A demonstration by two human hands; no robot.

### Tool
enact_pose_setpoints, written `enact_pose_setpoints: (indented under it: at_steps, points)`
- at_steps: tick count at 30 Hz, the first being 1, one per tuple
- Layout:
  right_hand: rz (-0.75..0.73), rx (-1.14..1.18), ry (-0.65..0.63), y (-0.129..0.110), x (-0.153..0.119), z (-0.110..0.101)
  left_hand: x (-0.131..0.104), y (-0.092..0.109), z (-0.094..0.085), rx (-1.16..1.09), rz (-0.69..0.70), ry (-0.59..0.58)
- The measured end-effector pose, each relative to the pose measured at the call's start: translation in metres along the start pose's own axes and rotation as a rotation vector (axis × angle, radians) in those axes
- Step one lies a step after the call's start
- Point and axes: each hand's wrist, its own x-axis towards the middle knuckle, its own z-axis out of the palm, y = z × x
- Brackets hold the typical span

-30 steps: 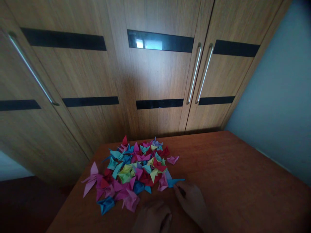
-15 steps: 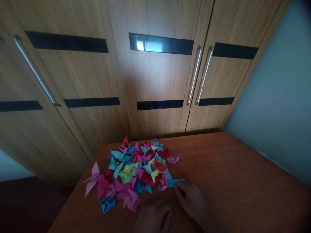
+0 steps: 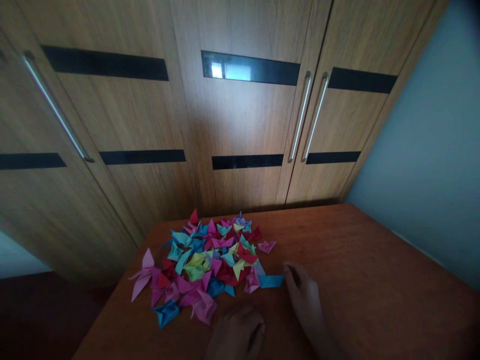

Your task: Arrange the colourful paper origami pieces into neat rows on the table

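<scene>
A heap of folded paper cranes in many colours lies on the wooden table. At its right edge rests a flat-looking blue folded paper piece, beside a pink crane. My right hand is just right of the blue piece, thumb and forefinger curled together with their tips close to its right end. Whether they grip it or anything else is not clear. My left hand rests closed at the front, below the heap, nearest to a pink crane; what lies under its curled fingers is hidden.
Behind the table stands a wooden wardrobe with black strips and metal handles. A pale wall borders the right side. One pink crane lies apart, right of the heap. The table's left edge runs close by the heap.
My right hand has shifted to the right, and more of the blue piece shows, now as a broad band rather than a point. My left hand has hardly moved.
</scene>
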Motion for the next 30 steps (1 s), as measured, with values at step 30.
enact_pose_setpoints:
  at_steps: [30]
  points:
    - [-0.024,0.102,-0.165,-0.002,0.037,0.024,-0.002,-0.006,-0.009,0.041,-0.111,0.316]
